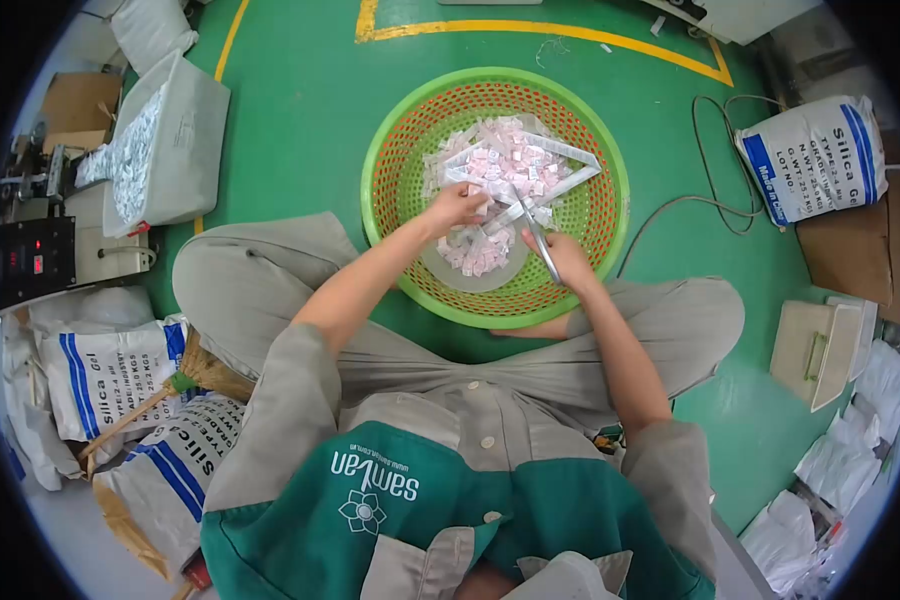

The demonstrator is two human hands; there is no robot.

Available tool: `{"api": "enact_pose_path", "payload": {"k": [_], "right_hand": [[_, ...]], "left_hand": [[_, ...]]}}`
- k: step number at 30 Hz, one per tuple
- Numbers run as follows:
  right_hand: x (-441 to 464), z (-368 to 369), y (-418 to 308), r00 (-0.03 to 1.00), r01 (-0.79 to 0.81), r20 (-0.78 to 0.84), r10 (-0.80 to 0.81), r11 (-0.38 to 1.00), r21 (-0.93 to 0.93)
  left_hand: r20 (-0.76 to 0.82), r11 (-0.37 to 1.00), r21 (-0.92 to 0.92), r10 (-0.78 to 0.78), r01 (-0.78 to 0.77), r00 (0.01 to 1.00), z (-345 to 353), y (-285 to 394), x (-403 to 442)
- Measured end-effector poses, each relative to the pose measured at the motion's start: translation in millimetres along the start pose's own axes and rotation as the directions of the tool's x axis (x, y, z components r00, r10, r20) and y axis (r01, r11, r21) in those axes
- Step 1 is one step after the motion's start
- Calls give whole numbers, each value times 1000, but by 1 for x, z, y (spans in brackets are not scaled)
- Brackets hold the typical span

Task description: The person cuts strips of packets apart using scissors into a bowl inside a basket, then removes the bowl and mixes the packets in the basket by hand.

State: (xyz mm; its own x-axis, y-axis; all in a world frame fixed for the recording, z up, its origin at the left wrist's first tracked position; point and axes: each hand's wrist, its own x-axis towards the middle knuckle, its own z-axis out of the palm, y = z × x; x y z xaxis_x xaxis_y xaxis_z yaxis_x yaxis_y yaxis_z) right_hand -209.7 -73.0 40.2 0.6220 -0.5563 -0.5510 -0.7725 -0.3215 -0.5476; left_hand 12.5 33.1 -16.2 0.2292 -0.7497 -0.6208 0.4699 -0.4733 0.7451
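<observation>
A round green plastic basket [377, 240] with an orange-red mesh wall stands on the floor between my crossed legs. Many small pinkish-white sachets [480, 252] lie in it, some loose and some in clear plastic. A folded strip of joined sachets [576, 181] runs across the pile. My left hand [458, 205] is closed, pinching the near part of the strip at the basket's middle. In my right hand [568, 260] is a pair of metal scissors [544, 243], its blades pointing up-left at the strip close to my left fingers. Whether the blades touch the strip is unclear.
At left stand a grey bin [185, 130] of bluish-white packets, a machine with a red display [38, 263], silica gel sacks [120, 365] and a straw broom [205, 375]. At right are another sack [813, 160], a cable [705, 200] and a beige container [805, 345].
</observation>
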Motion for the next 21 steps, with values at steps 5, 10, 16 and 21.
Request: {"api": "enact_pose_path", "payload": {"k": [5, 10, 16, 21], "right_hand": [[-7, 0, -8, 999, 43, -9, -42, 993, 110], [-11, -10, -18, 1000, 18, -3, -18, 997, 80], [-9, -5, -17, 1000, 26, 9, -27, 998, 62], [-10, -3, -17, 998, 57, -24, -55, 994, 96]], "left_hand": [[33, 949, -312, -23, 32, 999, 5, 17, 3], [90, 859, -512, 64, -9, 994, 5, 23, 5], [85, 921, -389, 54, -17, 995, 11, 29, 0], [110, 957, -289, 60, -25, 992, 9, 27, 4]]}}
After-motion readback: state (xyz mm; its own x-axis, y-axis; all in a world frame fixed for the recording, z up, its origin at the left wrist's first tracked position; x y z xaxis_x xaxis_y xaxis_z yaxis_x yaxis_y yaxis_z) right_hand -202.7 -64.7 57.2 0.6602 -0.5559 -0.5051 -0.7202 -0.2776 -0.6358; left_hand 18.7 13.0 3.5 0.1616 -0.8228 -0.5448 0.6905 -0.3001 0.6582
